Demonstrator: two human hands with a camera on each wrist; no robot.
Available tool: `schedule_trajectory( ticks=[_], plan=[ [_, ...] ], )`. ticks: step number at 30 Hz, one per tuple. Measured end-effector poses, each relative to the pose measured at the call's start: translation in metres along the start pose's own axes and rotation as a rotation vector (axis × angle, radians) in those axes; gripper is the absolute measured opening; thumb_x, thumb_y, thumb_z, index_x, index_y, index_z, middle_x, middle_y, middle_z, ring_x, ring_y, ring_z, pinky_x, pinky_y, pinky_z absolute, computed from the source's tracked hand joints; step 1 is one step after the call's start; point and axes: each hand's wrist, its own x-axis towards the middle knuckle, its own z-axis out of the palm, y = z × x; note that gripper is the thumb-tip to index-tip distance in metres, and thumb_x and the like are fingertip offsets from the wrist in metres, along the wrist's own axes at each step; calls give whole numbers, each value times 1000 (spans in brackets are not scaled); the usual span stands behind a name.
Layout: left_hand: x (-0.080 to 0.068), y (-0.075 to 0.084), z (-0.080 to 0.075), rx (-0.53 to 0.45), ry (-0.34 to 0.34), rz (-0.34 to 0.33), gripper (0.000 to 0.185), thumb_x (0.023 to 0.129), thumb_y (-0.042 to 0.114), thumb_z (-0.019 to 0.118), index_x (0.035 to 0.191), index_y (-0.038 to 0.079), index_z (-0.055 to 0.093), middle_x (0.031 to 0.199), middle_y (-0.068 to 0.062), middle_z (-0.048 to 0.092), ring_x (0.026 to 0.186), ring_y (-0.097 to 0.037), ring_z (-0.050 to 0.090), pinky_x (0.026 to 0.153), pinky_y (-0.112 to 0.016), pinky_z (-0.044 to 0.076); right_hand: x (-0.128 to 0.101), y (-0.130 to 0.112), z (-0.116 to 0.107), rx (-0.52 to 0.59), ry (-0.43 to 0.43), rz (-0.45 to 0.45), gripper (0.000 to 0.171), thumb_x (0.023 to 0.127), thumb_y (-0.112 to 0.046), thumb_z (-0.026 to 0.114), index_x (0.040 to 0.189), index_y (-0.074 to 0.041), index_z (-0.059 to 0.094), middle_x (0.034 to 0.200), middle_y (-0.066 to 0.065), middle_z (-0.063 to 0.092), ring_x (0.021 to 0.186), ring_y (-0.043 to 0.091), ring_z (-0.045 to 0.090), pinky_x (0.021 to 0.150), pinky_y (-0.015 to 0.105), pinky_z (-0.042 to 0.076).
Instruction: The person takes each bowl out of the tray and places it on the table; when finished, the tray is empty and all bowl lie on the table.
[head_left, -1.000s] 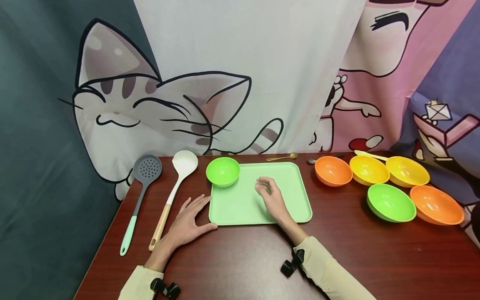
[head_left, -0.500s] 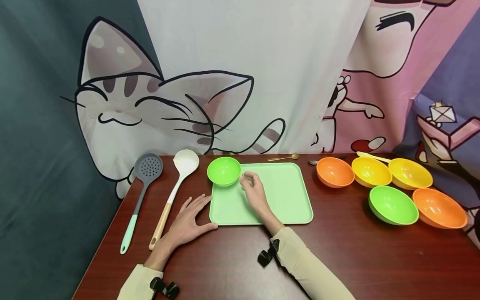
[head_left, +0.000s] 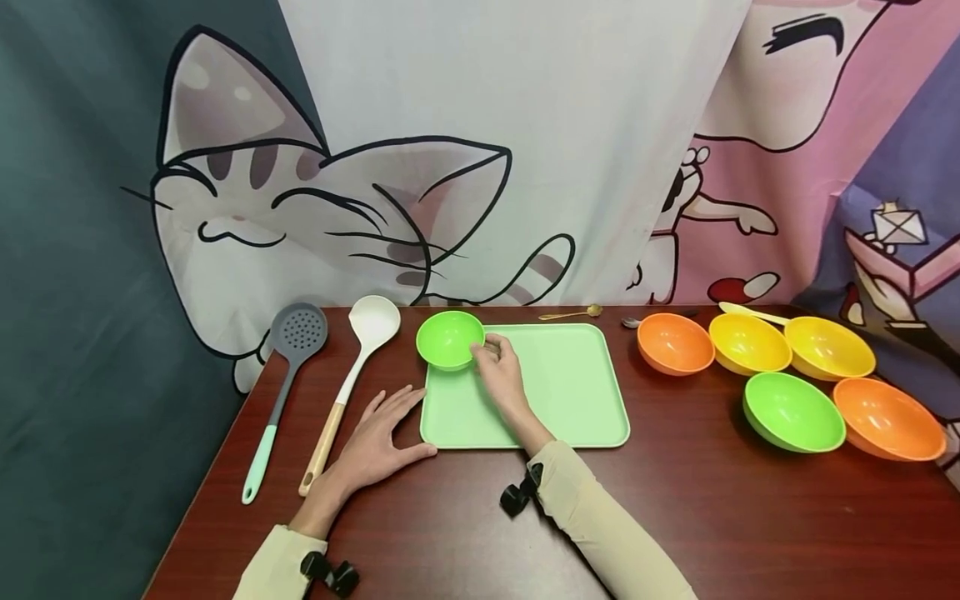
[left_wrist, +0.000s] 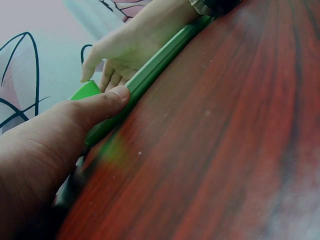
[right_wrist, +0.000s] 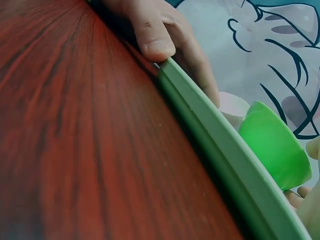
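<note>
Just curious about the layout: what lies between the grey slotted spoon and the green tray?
In the head view, the white ladle and the left hand lie between the grey slotted spoon and green tray.

A dark red-brown wooden table (head_left: 712,517) with a visible grain fills the lower part of the head view. Behind its far edge hangs a large printed cloth backdrop (head_left: 465,150). It shows a white cartoon cat (head_left: 300,217) with grey stripes on a dark teal ground at the left, and pink and purple cartoon figures at the right. The light is even and soft.
</note>
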Motion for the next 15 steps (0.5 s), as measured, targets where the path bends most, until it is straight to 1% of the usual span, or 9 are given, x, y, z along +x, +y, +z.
schedule_trajectory(
  ticks=[4,8,11,15],
  plan=[
    [0,0,-1,5,-2,2,88,82,64,71,154,23,40,155,-2,45,149,-25,33,124,-54,14,3,-1,2,-6,20,8,44,96,-24,62,134,-3,54,127,16,62,113,23,65,81,29,59],
    [0,1,0,-5,0,2,88,82,63,71,154,23,40,155,-1,46,150,-25,32,124,-54,13,5,1,1,-13,54,-5,37,92,-13,57,128,-3,60,116,16,67,94,16,65,71,22,55],
    [0,1,0,-4,-2,1,88,82,64,71,154,23,40,155,0,46,150,-24,32,124,-54,13,4,2,0,-21,62,-17,33,91,-9,54,122,-4,65,108,15,69,79,13,60,64,21,51],
    [1,0,-1,6,-4,-3,88,82,64,71,154,24,40,155,-1,45,150,-24,33,124,-54,13,3,4,0,-37,31,-17,30,92,-10,54,119,-4,68,103,14,71,70,11,58,60,22,51]
  ],
)
